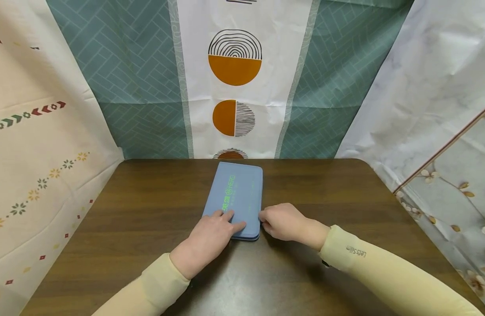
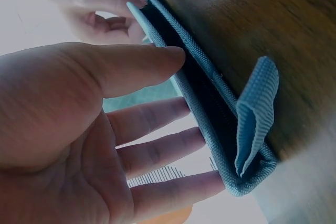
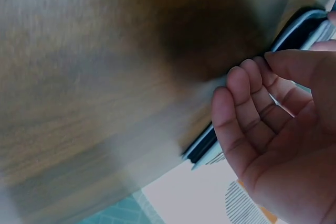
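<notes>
A flat blue-grey case (image 1: 242,188) with green lettering that includes HERO lies lengthwise on the table. My left hand (image 1: 211,235) rests on the near left part of its cover, fingers spread. At the near right side, my right hand (image 1: 283,221) has its fingers curled, with thumb and fingertips pinching at the case's edge; whatever is between the tips is hidden. The left wrist view shows a dark band between the two covers and a blue fabric loop (image 2: 257,103) at one end. Along the side, the right wrist view shows the dark edge (image 3: 202,145).
The brown wooden table (image 1: 155,193) reaches back to a hanging curtain (image 1: 143,79) with teal and white panels. Patterned cloths hang on the left (image 1: 41,145) and right (image 1: 424,109). Both forearms wear pale yellow sleeves (image 1: 384,267).
</notes>
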{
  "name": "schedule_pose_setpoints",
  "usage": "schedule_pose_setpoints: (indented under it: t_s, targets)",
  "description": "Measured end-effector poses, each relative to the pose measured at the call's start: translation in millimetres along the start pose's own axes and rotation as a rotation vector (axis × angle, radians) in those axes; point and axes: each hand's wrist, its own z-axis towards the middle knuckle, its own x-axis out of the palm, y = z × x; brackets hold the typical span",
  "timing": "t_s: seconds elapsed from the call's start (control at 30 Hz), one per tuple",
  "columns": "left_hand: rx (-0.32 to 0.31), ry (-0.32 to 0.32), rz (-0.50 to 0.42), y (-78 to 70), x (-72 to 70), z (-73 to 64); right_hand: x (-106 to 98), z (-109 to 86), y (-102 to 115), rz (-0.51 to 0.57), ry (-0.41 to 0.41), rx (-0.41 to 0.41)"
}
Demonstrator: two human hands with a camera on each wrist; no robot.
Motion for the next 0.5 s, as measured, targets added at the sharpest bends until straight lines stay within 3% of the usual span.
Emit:
schedule_pose_setpoints:
  t_s: [0.5]
  targets:
    - [-0.006,0.006,-0.01,-1.1,0.7,0.3,-2,-18.2,29,-0.014,0.028,-0.016]
